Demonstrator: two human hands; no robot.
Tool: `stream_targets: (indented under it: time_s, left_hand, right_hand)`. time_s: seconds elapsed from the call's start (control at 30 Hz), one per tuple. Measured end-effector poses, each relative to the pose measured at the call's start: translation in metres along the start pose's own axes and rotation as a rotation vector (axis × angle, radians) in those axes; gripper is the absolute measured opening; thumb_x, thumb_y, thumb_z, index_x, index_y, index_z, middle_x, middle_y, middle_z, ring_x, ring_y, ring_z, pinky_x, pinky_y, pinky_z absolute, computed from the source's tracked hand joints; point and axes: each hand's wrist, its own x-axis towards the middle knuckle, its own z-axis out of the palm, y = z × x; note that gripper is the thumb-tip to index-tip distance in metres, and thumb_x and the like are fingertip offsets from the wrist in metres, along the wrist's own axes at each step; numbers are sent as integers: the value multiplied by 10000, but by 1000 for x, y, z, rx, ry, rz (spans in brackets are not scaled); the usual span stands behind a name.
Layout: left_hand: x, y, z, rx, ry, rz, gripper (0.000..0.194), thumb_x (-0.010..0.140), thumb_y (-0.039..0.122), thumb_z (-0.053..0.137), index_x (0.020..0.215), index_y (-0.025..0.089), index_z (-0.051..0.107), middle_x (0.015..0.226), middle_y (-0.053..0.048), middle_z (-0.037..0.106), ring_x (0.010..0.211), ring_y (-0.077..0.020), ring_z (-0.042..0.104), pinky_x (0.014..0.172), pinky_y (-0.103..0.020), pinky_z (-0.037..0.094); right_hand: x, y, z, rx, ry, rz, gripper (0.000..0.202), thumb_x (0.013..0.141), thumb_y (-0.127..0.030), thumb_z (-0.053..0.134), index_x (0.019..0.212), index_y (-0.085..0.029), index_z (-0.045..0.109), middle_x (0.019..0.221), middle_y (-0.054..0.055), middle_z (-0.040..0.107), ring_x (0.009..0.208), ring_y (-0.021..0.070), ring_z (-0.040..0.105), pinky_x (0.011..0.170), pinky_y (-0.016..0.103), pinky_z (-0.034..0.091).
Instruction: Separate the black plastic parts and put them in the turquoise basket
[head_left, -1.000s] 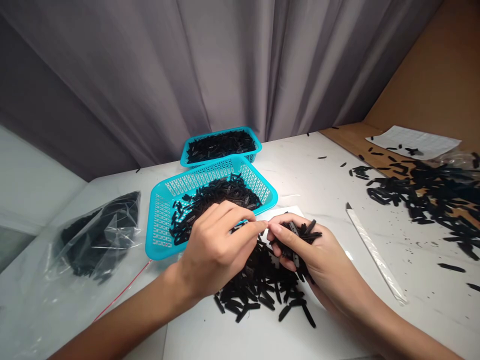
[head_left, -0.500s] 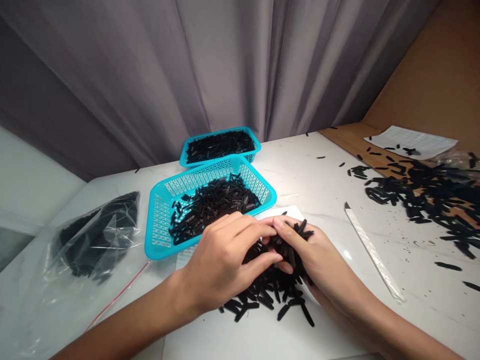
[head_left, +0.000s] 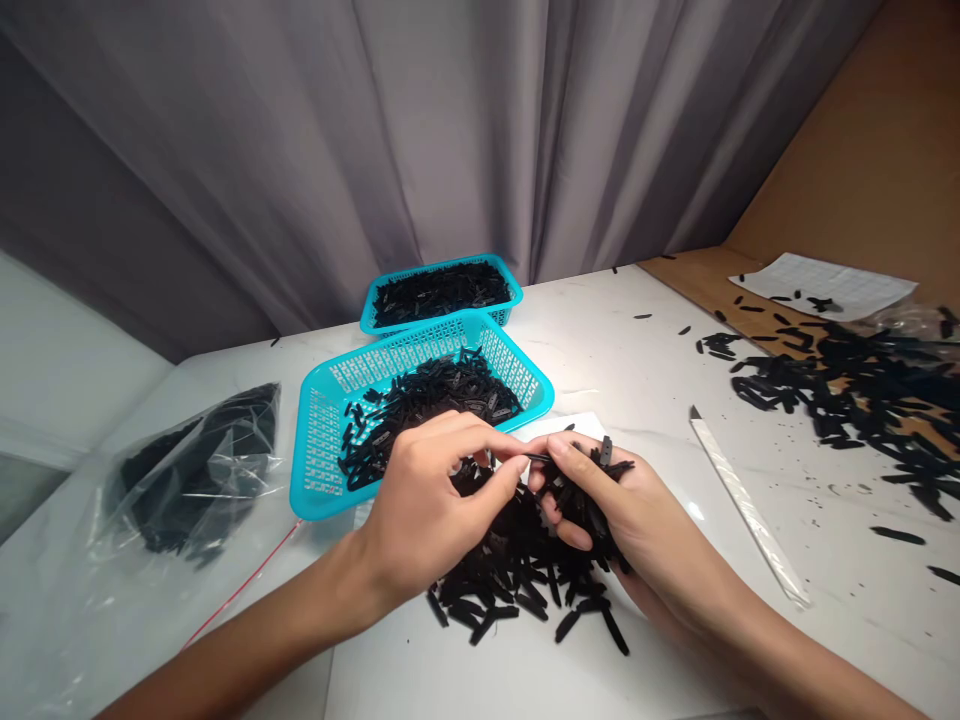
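My right hand is closed round a bunch of small, flat black strips, with several ends poking out between thumb and fingers. Thumb and forefinger of my left hand pinch one thin black strip, whose other end meets the right fingertips. Beneath both hands, a loose pile of the same black strips lies on a white sheet. Just beyond my left hand stands a turquoise perforated basket, partly filled with such strips; my hand hides its near edge.
Behind it is a second turquoise basket full of black strips. A clear plastic bag of black material lies left. On the right are a white-handled craft knife, many scattered black strips and a paper sheet on cardboard.
My left hand has drawn slightly left, and its thumb has risen to pinch a strip against the forefinger. The right hand keeps its bunch in nearly the same place.
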Motion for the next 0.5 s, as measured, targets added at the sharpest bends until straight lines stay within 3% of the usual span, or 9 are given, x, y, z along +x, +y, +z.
stream_targets:
  time_s: [0.1, 0.3, 0.5]
  left_hand:
    - [2, -1, -2, 28, 21, -19, 102, 838, 94, 700, 858, 183, 746, 794, 11, 731, 728, -115, 644, 698, -243, 511]
    - [1, -2, -1, 65, 102, 200, 121, 850, 72, 682, 906, 161, 740, 823, -28, 748, 754, -134, 657, 697, -270, 527]
    - [1, -3, 0, 95, 115, 213, 132, 857, 77, 674, 915, 180, 735, 811, -24, 746, 748, -144, 658, 691, -287, 530]
  right_hand:
    - [-1, 0, -2, -17, -9, -19, 355, 905, -474, 645, 736, -163, 618, 675, -13, 534, 522, 75, 406, 465, 206, 292]
    - [-1, 1, -4, -61, -22, -72, 320, 875, -470, 687, 753, -179, 632, 719, -1, 523, 613, 113, 429, 464, 209, 310]
    - [-1, 0, -3, 0, 15, -68, 308, 857, -430, 719, 720, -174, 616, 710, 2, 508, 596, 106, 406, 458, 215, 285]
